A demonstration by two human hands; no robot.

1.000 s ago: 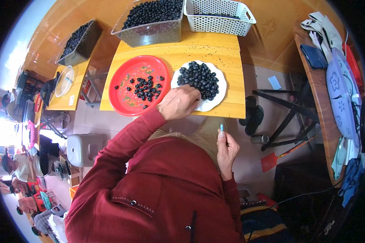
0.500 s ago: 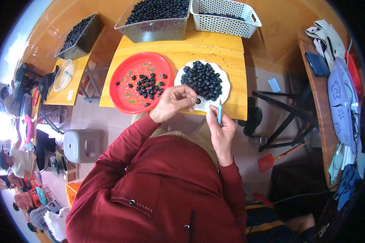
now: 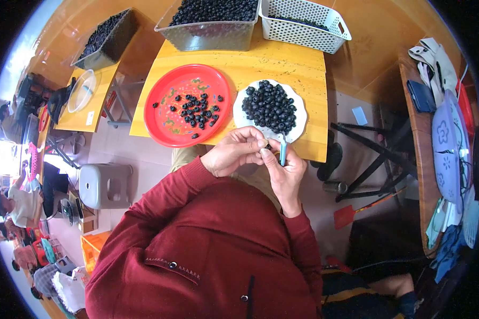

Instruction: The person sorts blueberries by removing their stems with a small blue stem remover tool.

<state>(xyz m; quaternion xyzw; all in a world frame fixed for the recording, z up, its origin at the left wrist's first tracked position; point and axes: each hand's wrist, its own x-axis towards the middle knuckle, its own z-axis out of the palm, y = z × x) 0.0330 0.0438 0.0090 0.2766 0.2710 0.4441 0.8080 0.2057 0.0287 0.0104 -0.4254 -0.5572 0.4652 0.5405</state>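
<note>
Just off the table's near edge, my left hand (image 3: 233,151) pinches a small dark round berry-like piece (image 3: 267,146) between thumb and fingertips. My right hand (image 3: 286,181) is closed around a slim tool with a light-blue handle (image 3: 283,153) and a pale tip pointing away from me. Its fingers meet those of my left hand at the piece. Beyond them, a white scalloped plate (image 3: 300,118) carries a heap of dark round pieces (image 3: 270,106). To the left lies a red patterned tray (image 3: 159,125) with scattered dark pieces, several showing pale openings.
A clear bin (image 3: 210,38) full of dark pieces and a white perforated basket (image 3: 308,38) stand at the table's (image 3: 239,64) far side. Left are another bin (image 3: 107,42) and a grey stool (image 3: 105,185). A purple basin (image 3: 446,143) leans at right. People sit far left.
My hands have come together, bringing the dark piece against the fingers of my right hand and close to the tool. The view has shifted slightly.
</note>
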